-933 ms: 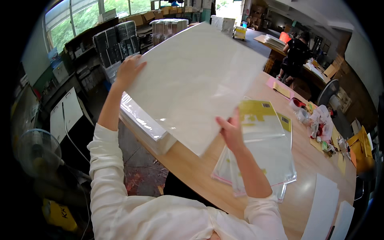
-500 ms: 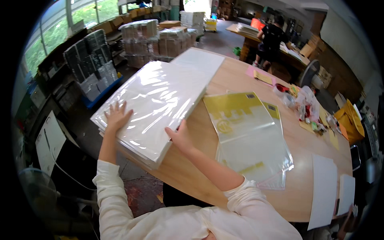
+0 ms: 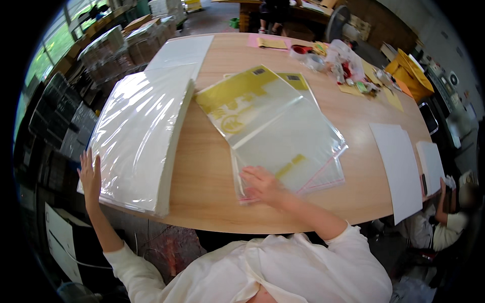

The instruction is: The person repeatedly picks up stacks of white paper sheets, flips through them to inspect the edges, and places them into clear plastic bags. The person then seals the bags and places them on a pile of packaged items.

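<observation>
A thick stack of white sheets in shiny clear plastic (image 3: 141, 136) lies on the left of the table. My left hand (image 3: 90, 177) rests with outstretched fingers at its near left edge. In the middle lie flat clear plastic bags (image 3: 283, 131), overlapping askew, with yellow-green printing at the far end and a pink line along the near edge. Over their near left corner is my right hand (image 3: 265, 186), slightly blurred. Its fingers are extended, and nothing shows in its grasp.
Tape rolls (image 3: 314, 61), a crumpled plastic bag (image 3: 343, 55) and scraps clutter the far right. White boards (image 3: 396, 169) lie on the right, beside a thinner white stack (image 3: 430, 166). A seated person's arm (image 3: 442, 207) is at right. Another person (image 3: 273, 15) stands beyond the table.
My right hand has left the white stack and moved right onto the clear bags. My left hand has slid to the stack's outer edge. The view has turned down and right.
</observation>
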### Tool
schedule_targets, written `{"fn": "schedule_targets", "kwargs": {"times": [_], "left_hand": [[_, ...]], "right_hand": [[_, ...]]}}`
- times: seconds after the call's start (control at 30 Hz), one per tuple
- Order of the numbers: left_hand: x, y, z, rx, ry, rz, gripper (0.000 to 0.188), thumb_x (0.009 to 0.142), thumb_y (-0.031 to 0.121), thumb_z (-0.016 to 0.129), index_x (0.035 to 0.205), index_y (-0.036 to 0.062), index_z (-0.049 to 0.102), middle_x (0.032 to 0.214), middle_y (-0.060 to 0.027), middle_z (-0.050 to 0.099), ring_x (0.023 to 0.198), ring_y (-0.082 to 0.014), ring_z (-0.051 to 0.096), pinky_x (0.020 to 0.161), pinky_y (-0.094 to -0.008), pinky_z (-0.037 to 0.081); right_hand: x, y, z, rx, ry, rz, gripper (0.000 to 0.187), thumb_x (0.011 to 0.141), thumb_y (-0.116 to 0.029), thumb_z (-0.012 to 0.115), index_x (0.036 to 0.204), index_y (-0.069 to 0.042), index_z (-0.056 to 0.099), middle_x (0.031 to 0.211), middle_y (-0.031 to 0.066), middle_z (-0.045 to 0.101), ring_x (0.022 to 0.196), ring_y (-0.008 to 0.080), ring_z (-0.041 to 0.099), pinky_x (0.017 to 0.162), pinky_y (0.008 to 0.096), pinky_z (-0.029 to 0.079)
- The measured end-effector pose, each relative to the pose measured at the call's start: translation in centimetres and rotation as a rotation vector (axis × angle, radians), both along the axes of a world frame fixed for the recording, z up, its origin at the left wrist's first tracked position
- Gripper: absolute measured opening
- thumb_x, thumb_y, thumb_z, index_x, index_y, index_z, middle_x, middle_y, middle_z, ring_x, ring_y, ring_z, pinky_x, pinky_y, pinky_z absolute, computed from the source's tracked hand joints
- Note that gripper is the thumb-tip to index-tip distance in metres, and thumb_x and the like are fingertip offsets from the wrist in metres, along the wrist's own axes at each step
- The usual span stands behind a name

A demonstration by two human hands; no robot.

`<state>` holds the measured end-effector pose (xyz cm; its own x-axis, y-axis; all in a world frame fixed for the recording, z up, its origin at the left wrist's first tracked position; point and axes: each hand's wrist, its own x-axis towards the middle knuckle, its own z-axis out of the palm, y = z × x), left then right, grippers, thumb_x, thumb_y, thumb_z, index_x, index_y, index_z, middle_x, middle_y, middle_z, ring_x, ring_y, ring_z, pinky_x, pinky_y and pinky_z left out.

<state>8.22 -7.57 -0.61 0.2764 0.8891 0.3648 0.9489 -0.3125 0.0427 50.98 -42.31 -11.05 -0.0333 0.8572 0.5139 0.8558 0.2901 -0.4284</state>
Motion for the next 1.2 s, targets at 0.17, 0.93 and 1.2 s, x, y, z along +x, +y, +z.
{"fn": "schedule_targets", "kwargs": {"times": [0.17,0.93,1.2], "left_hand": [[10.1,-13.6,1.4,0.064,-0.060,-0.348,0.047,0.091,0.021,0.053,0.135,0.0072,0.044,0.142,-0.0182,0.039,0.135,-0.0354,0.030,0.110,-0.0455,0.024],[43.1,-44.7,-6.7,-0.452,-0.451,-1.377,0.016,0.077,0.003,0.067,0.092,0.0060,0.067,0.102,-0.0084,0.065,0.088,-0.0265,0.063,0.076,-0.0351,0.051],[49.7,-51.4,-11.1,-2.069,-0.648,-1.005,0.040,0.098,0.020,0.048,0.125,-0.0097,0.045,0.121,-0.0201,0.056,0.113,-0.0267,0.057,0.095,-0.0340,0.048]], "right_hand": [[6.1,-9.5,-1.0,-0.036,0.134,-0.413,0.039,0.082,-0.005,0.060,0.120,-0.003,0.056,0.124,0.0161,0.055,0.110,0.0339,0.054,0.092,0.0402,0.046],[25.1,-53.2,-7.4,-0.669,-0.596,-1.727,0.057,0.088,-0.003,0.047,0.141,-0.021,0.036,0.131,0.0251,0.046,0.119,0.0399,0.049,0.098,0.0425,0.044],[19.8,-47.0,2.4,-0.854,-0.392,-1.465,0.041,0.084,-0.004,0.051,0.125,-0.005,0.050,0.097,0.0188,0.061,0.085,0.0319,0.063,0.066,0.0370,0.055]]}}
